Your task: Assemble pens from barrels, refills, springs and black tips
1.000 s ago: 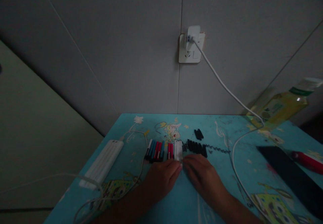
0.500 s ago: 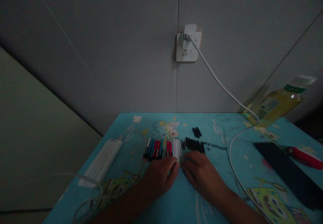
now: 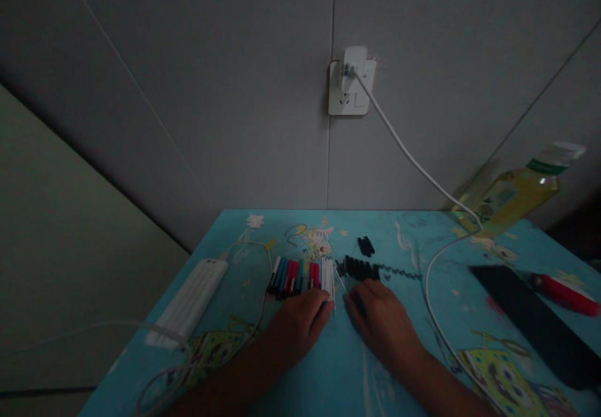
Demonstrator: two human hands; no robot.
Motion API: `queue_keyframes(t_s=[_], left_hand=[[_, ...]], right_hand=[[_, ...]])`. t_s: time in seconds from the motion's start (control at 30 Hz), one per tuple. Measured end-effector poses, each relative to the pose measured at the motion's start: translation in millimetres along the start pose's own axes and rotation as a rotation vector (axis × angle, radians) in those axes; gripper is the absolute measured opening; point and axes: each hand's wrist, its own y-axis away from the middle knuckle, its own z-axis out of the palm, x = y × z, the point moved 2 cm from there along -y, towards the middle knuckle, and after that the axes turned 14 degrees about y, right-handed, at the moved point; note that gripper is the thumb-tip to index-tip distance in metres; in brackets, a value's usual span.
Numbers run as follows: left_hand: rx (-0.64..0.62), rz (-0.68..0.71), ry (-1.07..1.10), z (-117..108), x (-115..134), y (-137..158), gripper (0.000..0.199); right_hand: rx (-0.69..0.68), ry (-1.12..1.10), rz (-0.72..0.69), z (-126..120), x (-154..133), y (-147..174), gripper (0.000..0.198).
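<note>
A tight row of thin white pen refills (image 3: pixel 327 273) lies upright in my view at the middle of the table. My left hand (image 3: pixel 300 324) is closed at their lower end, thumb and forefinger against them. My right hand (image 3: pixel 381 314) has curled fingers at the lower end of a single white pen refill (image 3: pixel 341 280), which lies slanted just right of the row. Left of the refills are red, blue and white pen barrels (image 3: pixel 292 276) side by side. Several black pen caps (image 3: pixel 361 268) lie in a row beyond my right hand.
A white power strip (image 3: pixel 190 301) and its cable are on the left. A few black pieces (image 3: pixel 365 246) lie farther back. On the right are a dark flat strip (image 3: pixel 535 323), a red-handled tool (image 3: pixel 566 293), a bottle (image 3: pixel 519 191) and a white charging cable (image 3: pixel 429 273).
My right hand has shifted slightly right, and the single refill now slants away from the row. My left hand has stayed nearly still.
</note>
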Motion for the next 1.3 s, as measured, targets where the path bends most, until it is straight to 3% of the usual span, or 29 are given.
queue_keyframes(t_s=[0.23, 0.47, 0.77, 1.0, 1.3], left_hand=[[0.113, 0.044, 0.042, -5.3, 0.8, 1.1, 0.015], [0.111, 0.023, 0.060, -2.7, -0.1, 3.3, 0.014], [0.008, -0.118, -0.143, 2.4, -11.9, -4.6, 0.014], [-0.094, -0.130, -0.268, 15.7, -9.2, -9.3, 0.018], [-0.150, -0.217, -0.276, 14.0, -5.6, -10.0, 0.020]], right_hand=[[0.043, 0.036, 0.057, 1.3, 1.0, 1.2, 0.014], [0.017, 0.102, 0.074, 1.9, 2.7, 0.3, 0.013], [-0.021, 0.151, 0.084, 0.9, 4.1, -1.2, 0.015], [-0.029, 0.155, 0.094, 3.0, 0.8, -1.5, 0.015], [-0.109, 0.216, 0.141, 0.7, -1.0, -2.5, 0.017]])
